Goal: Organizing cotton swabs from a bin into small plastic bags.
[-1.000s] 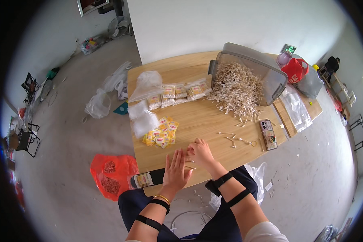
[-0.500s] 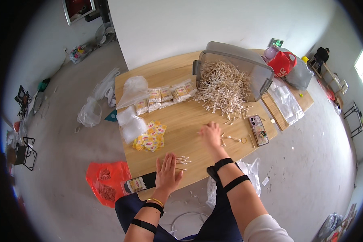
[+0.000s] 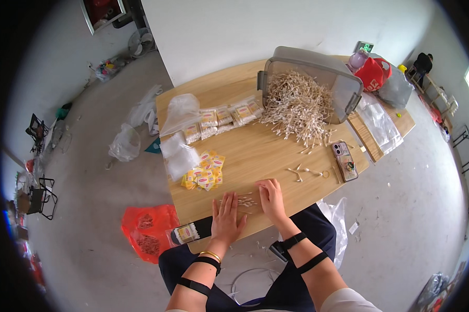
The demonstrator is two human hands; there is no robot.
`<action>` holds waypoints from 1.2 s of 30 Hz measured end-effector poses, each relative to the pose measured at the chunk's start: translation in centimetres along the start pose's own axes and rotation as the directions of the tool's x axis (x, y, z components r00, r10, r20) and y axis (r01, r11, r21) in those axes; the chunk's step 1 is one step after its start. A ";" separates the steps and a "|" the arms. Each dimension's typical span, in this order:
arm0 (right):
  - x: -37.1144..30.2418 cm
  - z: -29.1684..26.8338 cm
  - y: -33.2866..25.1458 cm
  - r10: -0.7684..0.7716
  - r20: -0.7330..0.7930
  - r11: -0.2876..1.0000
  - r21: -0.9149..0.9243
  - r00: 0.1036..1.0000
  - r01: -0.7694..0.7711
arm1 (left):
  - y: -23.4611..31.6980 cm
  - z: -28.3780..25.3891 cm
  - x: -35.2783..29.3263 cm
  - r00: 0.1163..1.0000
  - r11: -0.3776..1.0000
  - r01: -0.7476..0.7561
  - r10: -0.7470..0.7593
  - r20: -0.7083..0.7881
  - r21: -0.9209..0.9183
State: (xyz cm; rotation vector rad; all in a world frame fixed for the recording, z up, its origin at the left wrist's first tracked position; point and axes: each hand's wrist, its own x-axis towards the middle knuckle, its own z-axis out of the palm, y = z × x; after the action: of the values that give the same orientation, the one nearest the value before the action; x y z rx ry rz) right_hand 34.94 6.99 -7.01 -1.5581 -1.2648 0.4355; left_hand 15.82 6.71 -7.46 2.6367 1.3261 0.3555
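Note:
My left hand lies flat near the table's front edge, fingers stretched over one end of a small row of cotton swabs. Just right of that row is my right hand, its fingers bent together; whatever they pinch is too small to make out. Beyond both hands, a large pile of cotton swabs spills from a grey plastic bin tipped on its side. A few loose swabs lie to the right of my right hand. Yellow and white printed cards are heaped beyond my left hand.
Filled swab packets and clear plastic bags occupy the table's left and back. A phone rests near the right edge. A red bag sits off the left corner, beside a swab packet. Far right, a person sits.
My right hand has come back from the loose swabs toward the row by my left hand. My left hand stays on the row. The whole view has shifted slightly.

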 end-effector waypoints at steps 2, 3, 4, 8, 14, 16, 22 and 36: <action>-0.9 0.5 -0.3 -0.035 -0.008 0.999 0.029 0.999 0.035 | -0.1 0.5 0.0 1.000 1.000 0.011 -0.011 0.006 0.013; -1.2 1.1 -0.5 -0.030 -0.014 0.997 0.067 0.999 0.031 | -0.2 0.6 0.0 1.000 1.000 0.008 -0.008 0.009 0.022; -1.5 1.9 -0.9 -0.025 -0.019 0.994 0.105 1.000 0.027 | -0.3 0.6 0.0 1.000 1.000 0.000 0.000 0.006 -0.014; -2.5 4.7 -2.8 0.000 0.030 0.974 0.225 1.000 -0.007 | -0.2 0.4 -0.3 0.999 0.994 -0.010 0.014 0.038 -0.109; -2.0 3.1 -2.0 -0.028 -0.036 0.990 0.135 0.999 0.032 | 0.0 -0.6 -1.6 0.999 0.998 -0.039 0.038 -0.015 -0.055; -1.8 1.6 -1.2 -0.044 -0.095 0.997 0.060 0.994 0.049 | -0.4 -0.4 -1.2 0.999 0.998 -0.043 0.043 -0.004 -0.054; -1.9 -0.2 -1.1 -0.120 -0.068 0.975 -0.198 0.990 0.105 | -0.4 0.4 -1.5 0.993 0.996 -0.077 0.073 0.091 0.039; -1.9 -0.4 -0.9 -0.077 -0.068 0.981 -0.184 0.995 0.063 | 0.0 -1.5 -2.3 0.972 0.969 -0.134 0.087 0.217 0.210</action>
State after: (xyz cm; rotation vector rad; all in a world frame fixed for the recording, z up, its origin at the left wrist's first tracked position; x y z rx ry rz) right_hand 34.07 5.09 -6.67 -1.6604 -1.3262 0.2190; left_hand 14.07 4.87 -6.38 2.8439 1.2186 -0.0593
